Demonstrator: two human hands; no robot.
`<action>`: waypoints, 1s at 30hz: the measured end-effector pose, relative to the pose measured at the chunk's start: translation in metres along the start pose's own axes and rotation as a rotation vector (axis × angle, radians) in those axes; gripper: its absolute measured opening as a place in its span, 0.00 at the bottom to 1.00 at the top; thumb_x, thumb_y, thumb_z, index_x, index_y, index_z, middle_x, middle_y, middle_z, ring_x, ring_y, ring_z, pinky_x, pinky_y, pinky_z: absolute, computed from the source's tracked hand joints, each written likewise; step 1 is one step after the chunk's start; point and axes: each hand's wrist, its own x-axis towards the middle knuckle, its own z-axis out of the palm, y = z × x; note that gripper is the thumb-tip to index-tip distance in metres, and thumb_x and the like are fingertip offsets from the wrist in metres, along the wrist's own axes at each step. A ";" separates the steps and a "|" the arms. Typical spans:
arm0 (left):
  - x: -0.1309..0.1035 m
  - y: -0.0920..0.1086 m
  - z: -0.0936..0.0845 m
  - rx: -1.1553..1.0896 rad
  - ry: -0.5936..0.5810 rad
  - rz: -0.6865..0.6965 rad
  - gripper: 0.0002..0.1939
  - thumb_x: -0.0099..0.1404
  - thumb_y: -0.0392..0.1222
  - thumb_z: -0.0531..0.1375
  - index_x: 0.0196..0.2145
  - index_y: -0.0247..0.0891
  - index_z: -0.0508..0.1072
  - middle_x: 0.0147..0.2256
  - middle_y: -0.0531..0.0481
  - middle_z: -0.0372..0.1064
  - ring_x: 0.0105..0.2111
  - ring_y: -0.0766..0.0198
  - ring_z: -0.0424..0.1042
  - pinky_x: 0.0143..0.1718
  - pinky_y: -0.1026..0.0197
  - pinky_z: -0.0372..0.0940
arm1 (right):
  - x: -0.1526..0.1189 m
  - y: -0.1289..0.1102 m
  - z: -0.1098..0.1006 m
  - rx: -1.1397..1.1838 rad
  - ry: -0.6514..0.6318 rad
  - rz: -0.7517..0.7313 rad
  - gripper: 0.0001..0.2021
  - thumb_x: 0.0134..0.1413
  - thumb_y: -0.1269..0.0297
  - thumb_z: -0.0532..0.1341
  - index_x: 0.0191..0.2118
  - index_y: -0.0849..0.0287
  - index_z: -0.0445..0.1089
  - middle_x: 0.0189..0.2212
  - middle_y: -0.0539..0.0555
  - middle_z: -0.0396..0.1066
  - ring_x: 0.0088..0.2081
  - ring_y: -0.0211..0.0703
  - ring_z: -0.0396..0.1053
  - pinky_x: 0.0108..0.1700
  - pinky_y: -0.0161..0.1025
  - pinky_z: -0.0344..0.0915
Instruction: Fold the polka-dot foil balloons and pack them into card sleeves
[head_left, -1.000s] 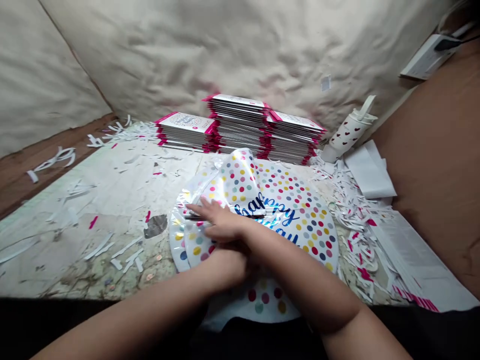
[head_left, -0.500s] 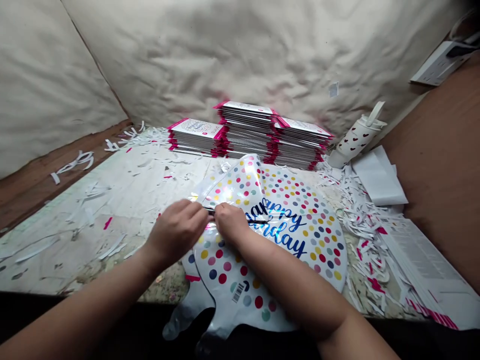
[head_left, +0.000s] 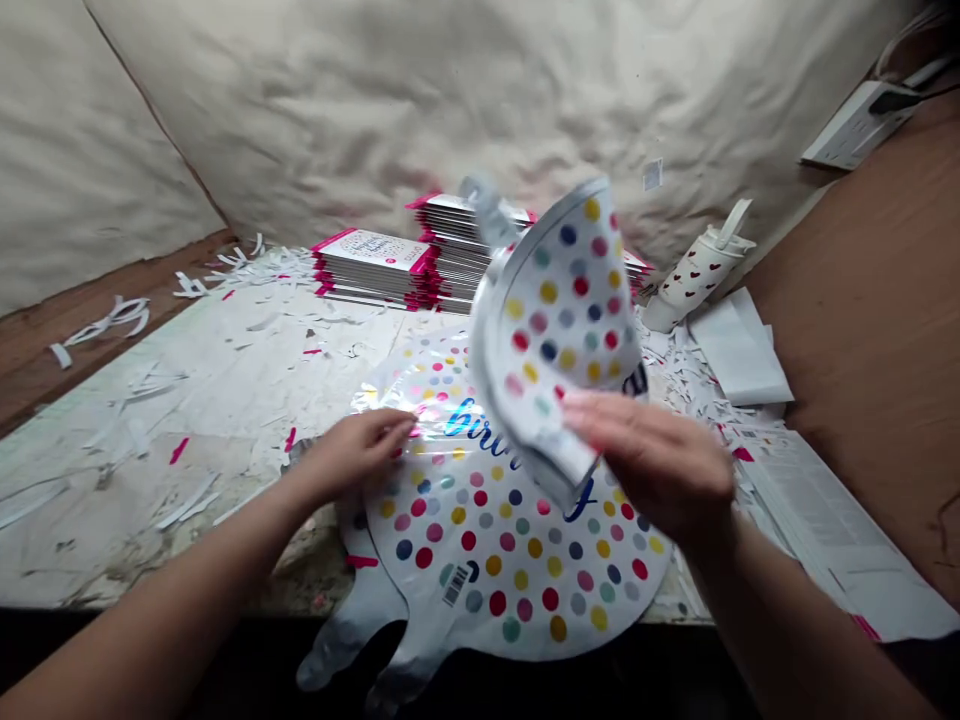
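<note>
A white foil balloon with coloured dots [head_left: 562, 290], folded over and blurred by motion, is up in the air over the table. Its lower edge is gripped between the thumb and fingers of my right hand [head_left: 660, 450]. Below it, more flat foil balloons [head_left: 487, 560] lie in a pile, the top one with blue birthday lettering and a small barcode. My left hand [head_left: 367, 445] is at the pile's left side, fingers pinched together over the foil; what is between the fingertips, if anything, is hidden. The pile's silvery tails [head_left: 390, 660] hang past the table's front edge.
Stacks of pink-edged printed packs [head_left: 375, 260] stand at the back, partly behind the lifted balloon. A white cup with hearts [head_left: 694, 280], white sheets [head_left: 739, 350] and a row of printed cards [head_left: 840, 530] are on the right. Paper shreds [head_left: 157, 380] litter the table [head_left: 247, 390].
My right hand has moved right, away from my left, lifting a folded balloon off the pile. The lettering beneath is partly uncovered. The view has shifted slightly.
</note>
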 end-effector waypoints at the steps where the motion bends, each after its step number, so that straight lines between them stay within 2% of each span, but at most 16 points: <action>1: 0.003 -0.003 -0.006 -0.127 0.094 -0.098 0.23 0.62 0.57 0.49 0.42 0.39 0.73 0.43 0.47 0.71 0.44 0.54 0.69 0.46 0.56 0.64 | -0.016 -0.008 0.007 0.060 -0.103 -0.044 0.12 0.53 0.75 0.59 0.44 0.60 0.71 0.42 0.55 0.74 0.46 0.42 0.70 0.49 0.43 0.68; 3: 0.007 -0.008 -0.015 -0.343 0.274 -0.225 0.22 0.60 0.58 0.51 0.40 0.38 0.72 0.38 0.47 0.72 0.37 0.57 0.71 0.39 0.58 0.66 | -0.050 -0.019 0.022 0.111 -0.250 -0.075 0.11 0.56 0.72 0.57 0.44 0.60 0.71 0.43 0.54 0.73 0.49 0.43 0.68 0.53 0.47 0.64; 4: 0.009 -0.009 -0.017 -0.423 0.319 -0.246 0.22 0.60 0.57 0.52 0.39 0.37 0.71 0.35 0.47 0.72 0.35 0.59 0.71 0.37 0.59 0.67 | -0.068 -0.022 0.028 0.121 -0.300 -0.074 0.10 0.58 0.71 0.55 0.43 0.59 0.72 0.43 0.53 0.73 0.50 0.43 0.67 0.54 0.47 0.63; 6: 0.015 -0.005 -0.017 -0.541 0.311 -0.263 0.21 0.59 0.57 0.53 0.38 0.36 0.70 0.31 0.48 0.70 0.29 0.62 0.70 0.32 0.61 0.67 | -0.099 -0.025 0.035 0.140 -0.357 -0.056 0.12 0.60 0.70 0.52 0.43 0.59 0.72 0.43 0.52 0.73 0.50 0.43 0.67 0.55 0.46 0.61; 9: 0.032 0.012 -0.007 -0.609 0.187 -0.300 0.23 0.59 0.58 0.52 0.41 0.36 0.67 0.28 0.48 0.70 0.27 0.63 0.70 0.30 0.61 0.67 | -0.124 -0.023 0.038 0.172 -0.419 -0.013 0.12 0.61 0.69 0.52 0.44 0.59 0.71 0.44 0.52 0.73 0.49 0.42 0.68 0.55 0.44 0.62; 11: 0.049 0.026 0.003 -0.576 0.116 -0.330 0.28 0.58 0.62 0.52 0.46 0.37 0.65 0.27 0.48 0.71 0.27 0.61 0.71 0.30 0.59 0.67 | -0.128 -0.021 0.038 0.196 -0.455 -0.001 0.12 0.61 0.69 0.52 0.45 0.59 0.71 0.45 0.52 0.72 0.49 0.42 0.68 0.55 0.43 0.62; 14: 0.081 0.040 0.017 -0.485 0.094 -0.362 0.33 0.55 0.65 0.54 0.49 0.38 0.64 0.29 0.45 0.72 0.27 0.58 0.72 0.27 0.58 0.67 | -0.127 -0.020 0.037 0.234 -0.482 0.004 0.12 0.61 0.69 0.51 0.44 0.59 0.71 0.45 0.52 0.72 0.50 0.42 0.67 0.55 0.43 0.61; 17: 0.105 0.041 0.023 -0.423 0.046 -0.351 0.29 0.51 0.58 0.62 0.45 0.36 0.69 0.32 0.43 0.73 0.28 0.58 0.73 0.29 0.58 0.68 | -0.128 -0.020 0.037 0.275 -0.506 0.026 0.12 0.61 0.70 0.52 0.45 0.60 0.71 0.44 0.53 0.73 0.50 0.41 0.67 0.56 0.43 0.60; 20: 0.110 0.037 0.022 -0.302 0.051 -0.328 0.28 0.47 0.46 0.67 0.46 0.37 0.69 0.35 0.42 0.72 0.34 0.54 0.73 0.35 0.55 0.68 | -0.133 -0.016 0.038 0.326 -0.484 0.078 0.12 0.60 0.70 0.52 0.46 0.61 0.70 0.44 0.54 0.73 0.50 0.40 0.67 0.56 0.42 0.59; 23: 0.100 0.044 0.024 -0.140 0.175 -0.279 0.31 0.49 0.43 0.65 0.51 0.38 0.65 0.45 0.39 0.67 0.49 0.44 0.64 0.48 0.45 0.59 | -0.137 -0.008 0.038 0.387 -0.472 0.141 0.12 0.60 0.68 0.52 0.45 0.61 0.70 0.44 0.55 0.73 0.50 0.39 0.67 0.57 0.41 0.58; 24: 0.096 0.051 0.029 -0.074 0.206 -0.204 0.28 0.53 0.43 0.62 0.52 0.37 0.64 0.48 0.38 0.65 0.52 0.43 0.60 0.51 0.43 0.55 | -0.137 -0.006 0.038 0.406 -0.480 0.151 0.12 0.60 0.68 0.52 0.45 0.60 0.70 0.44 0.55 0.73 0.50 0.39 0.67 0.57 0.41 0.58; 25: 0.090 0.059 0.035 -0.001 0.202 -0.070 0.24 0.57 0.43 0.58 0.52 0.37 0.64 0.49 0.39 0.64 0.54 0.45 0.58 0.53 0.43 0.53 | -0.138 -0.003 0.037 0.421 -0.491 0.153 0.12 0.60 0.68 0.52 0.44 0.60 0.70 0.44 0.55 0.73 0.50 0.39 0.67 0.57 0.40 0.58; 26: 0.085 0.069 0.044 0.076 0.147 0.124 0.20 0.61 0.41 0.54 0.52 0.38 0.65 0.50 0.40 0.63 0.54 0.49 0.57 0.54 0.44 0.52 | -0.138 -0.001 0.036 0.427 -0.497 0.153 0.12 0.60 0.68 0.52 0.44 0.60 0.70 0.44 0.55 0.73 0.50 0.39 0.67 0.57 0.40 0.58; 28: 0.073 0.088 0.066 0.229 -0.069 0.567 0.19 0.65 0.40 0.47 0.52 0.39 0.64 0.53 0.43 0.63 0.56 0.54 0.57 0.55 0.48 0.51 | -0.138 0.000 0.033 0.415 -0.489 0.156 0.11 0.60 0.69 0.53 0.43 0.59 0.70 0.43 0.55 0.74 0.50 0.39 0.67 0.58 0.42 0.56; 29: 0.067 0.096 0.078 0.287 -0.179 0.729 0.20 0.66 0.41 0.46 0.54 0.39 0.62 0.55 0.44 0.60 0.57 0.56 0.54 0.56 0.49 0.49 | -0.139 0.000 0.031 0.404 -0.484 0.159 0.10 0.59 0.69 0.53 0.43 0.59 0.70 0.42 0.55 0.74 0.50 0.39 0.67 0.58 0.43 0.55; 30: 0.062 0.103 0.089 0.324 -0.258 0.812 0.21 0.67 0.43 0.46 0.57 0.40 0.59 0.58 0.45 0.56 0.59 0.56 0.51 0.58 0.49 0.47 | -0.139 -0.001 0.028 0.394 -0.483 0.171 0.10 0.59 0.70 0.53 0.43 0.59 0.69 0.41 0.55 0.74 0.50 0.39 0.67 0.59 0.45 0.53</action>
